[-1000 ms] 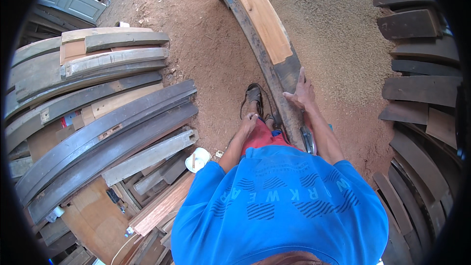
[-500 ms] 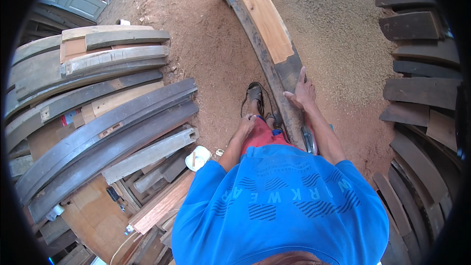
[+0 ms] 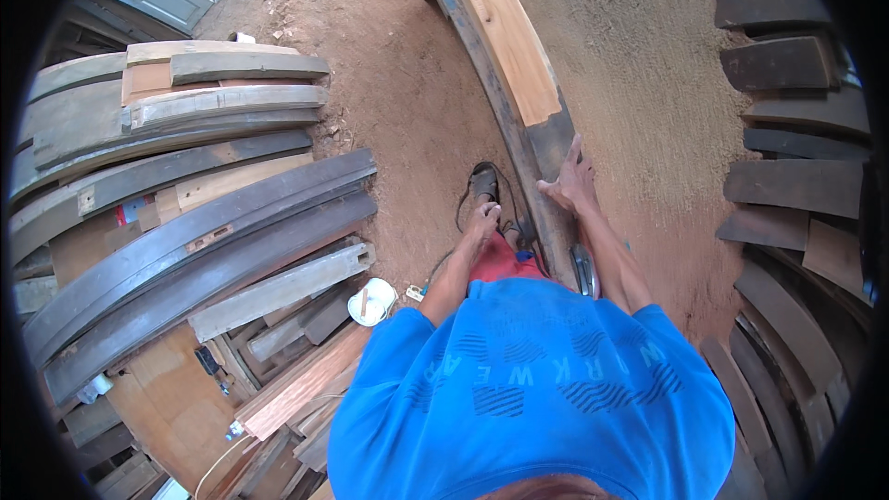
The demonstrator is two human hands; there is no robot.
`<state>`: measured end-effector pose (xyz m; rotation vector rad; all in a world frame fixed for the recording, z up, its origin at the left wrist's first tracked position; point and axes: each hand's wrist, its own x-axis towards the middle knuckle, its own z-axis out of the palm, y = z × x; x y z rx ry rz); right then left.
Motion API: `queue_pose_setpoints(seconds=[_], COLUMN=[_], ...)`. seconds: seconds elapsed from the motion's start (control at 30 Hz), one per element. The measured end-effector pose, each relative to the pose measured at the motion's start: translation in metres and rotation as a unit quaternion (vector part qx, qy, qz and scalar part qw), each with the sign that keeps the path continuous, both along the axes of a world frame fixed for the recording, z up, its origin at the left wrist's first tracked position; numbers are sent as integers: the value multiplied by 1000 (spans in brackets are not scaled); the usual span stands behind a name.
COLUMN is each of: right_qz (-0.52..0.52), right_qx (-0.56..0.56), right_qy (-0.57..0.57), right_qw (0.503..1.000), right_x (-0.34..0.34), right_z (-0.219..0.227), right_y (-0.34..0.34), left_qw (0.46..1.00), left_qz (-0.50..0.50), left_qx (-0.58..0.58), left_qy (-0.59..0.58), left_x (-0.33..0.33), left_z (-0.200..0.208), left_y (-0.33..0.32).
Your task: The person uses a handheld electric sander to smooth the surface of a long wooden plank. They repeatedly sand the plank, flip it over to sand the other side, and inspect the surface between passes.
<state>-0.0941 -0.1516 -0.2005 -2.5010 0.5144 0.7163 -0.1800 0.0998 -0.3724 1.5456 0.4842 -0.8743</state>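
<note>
A long board [image 3: 505,37] runs away from me, its far part freshly bared pale wood and its near end dark. My right hand [image 3: 572,183] rests against the dark end's right edge, fingers spread. My left hand [image 3: 483,219] hangs in front of my red shorts [image 3: 500,259], just left of the beam [image 3: 546,213] under the board. Its fingers look curled together; anything in them is too small to make out. Beside my right forearm, a rounded metallic object [image 3: 583,268] sits by the beam's near end, partly hidden by my blue shirt.
Curved timbers [image 3: 213,231] are stacked on the left, more planks [image 3: 787,181] along the right. A white bucket [image 3: 373,300] stands near my left elbow. A dark cord [image 3: 460,208] loops by my sandalled foot [image 3: 484,183]. Shavings [image 3: 639,83] cover the ground right of the board.
My left hand has lifted off the shorts and moved slightly forward and right. My right hand stays at the board's edge, and the whole view has shifted a little.
</note>
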Motion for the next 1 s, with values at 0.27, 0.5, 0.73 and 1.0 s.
queue_pose_setpoints(seconds=[0.27,0.5,0.73,1.0], right_qz=[-90,-77,135,82], right_qx=[622,552,280,159], right_qy=[70,205,14,72], right_qw=[774,804,951,981], right_x=[-41,-54,-36,-55], right_z=[-8,-10,-6,-25], right_y=[50,75,89,67], left_qw=[953,989,992,987], left_qz=[91,31,40,60], left_qx=[-289,-133,-61,27], left_qy=[7,-51,-103,-148], left_x=[69,93,82,48], left_z=[63,88,89,47], left_y=[10,62,60,13])
